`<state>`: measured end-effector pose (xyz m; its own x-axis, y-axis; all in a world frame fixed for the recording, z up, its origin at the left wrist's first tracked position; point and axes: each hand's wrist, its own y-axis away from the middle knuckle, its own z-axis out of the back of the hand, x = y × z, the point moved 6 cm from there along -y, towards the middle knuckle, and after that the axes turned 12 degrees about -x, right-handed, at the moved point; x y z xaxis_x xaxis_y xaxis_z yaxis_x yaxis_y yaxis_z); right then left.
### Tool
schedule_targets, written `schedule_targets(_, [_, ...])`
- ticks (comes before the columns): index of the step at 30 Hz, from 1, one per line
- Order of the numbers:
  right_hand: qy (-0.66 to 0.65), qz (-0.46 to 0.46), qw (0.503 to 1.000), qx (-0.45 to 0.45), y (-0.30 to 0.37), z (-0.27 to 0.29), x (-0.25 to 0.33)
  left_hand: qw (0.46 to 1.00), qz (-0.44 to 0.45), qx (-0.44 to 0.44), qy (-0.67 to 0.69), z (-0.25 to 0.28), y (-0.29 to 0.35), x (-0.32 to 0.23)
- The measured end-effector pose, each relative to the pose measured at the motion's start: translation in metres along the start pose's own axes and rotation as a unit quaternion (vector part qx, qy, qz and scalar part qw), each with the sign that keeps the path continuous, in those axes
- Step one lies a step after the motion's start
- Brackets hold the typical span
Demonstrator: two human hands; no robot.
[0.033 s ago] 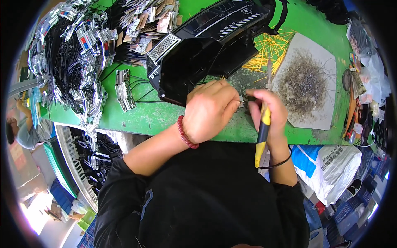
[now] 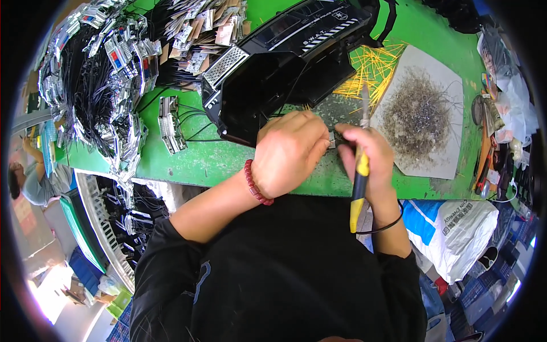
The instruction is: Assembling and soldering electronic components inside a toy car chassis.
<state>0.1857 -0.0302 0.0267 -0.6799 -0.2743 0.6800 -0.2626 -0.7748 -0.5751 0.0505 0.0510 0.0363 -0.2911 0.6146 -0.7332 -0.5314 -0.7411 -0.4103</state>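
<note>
- Two hands of yours are busy at a small pale part [image 2: 332, 141], near the worktop's [image 2: 199, 158] front edge, right of middle.
- Your left hand [image 2: 292, 149]: curled closed, pinching that part; fingertips mostly hidden.
- Your right hand [image 2: 373, 155]: closed round the soldering iron [image 2: 359, 185], forefinger toward the part. Iron tip points at the rear edge, not on the part.
- Black shell [image 2: 268, 80]: behind your left hand, running to the rear edge, open side toward you.
- Done: can't confirm. One silvery piece [image 2: 170, 125] sits apart near the front edge, leads running shellward, ends hidden.
- Remaining: I'd judge you mid-step. Silvery heap [image 2: 117, 57] at left edge looks like plenty more; yellow sticks [image 2: 370, 65] lie right of shell.
</note>
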Motion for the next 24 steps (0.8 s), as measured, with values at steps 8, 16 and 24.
schedule_targets(8, [0.121,-0.055,0.989,0.071,0.0,-0.009,0.011,0.995,-0.062,0.027,-0.08,-0.007,0.0,-0.004])
schedule_targets(16, [0.075,-0.105,0.991,0.036,0.0,-0.011,0.008,0.984,-0.04,0.033,-0.168,-0.014,0.001,-0.001])
schedule_targets(24, [0.026,-0.092,0.995,0.003,0.008,0.007,-0.009,0.989,-0.034,0.012,-0.144,-0.018,-0.004,-0.002])
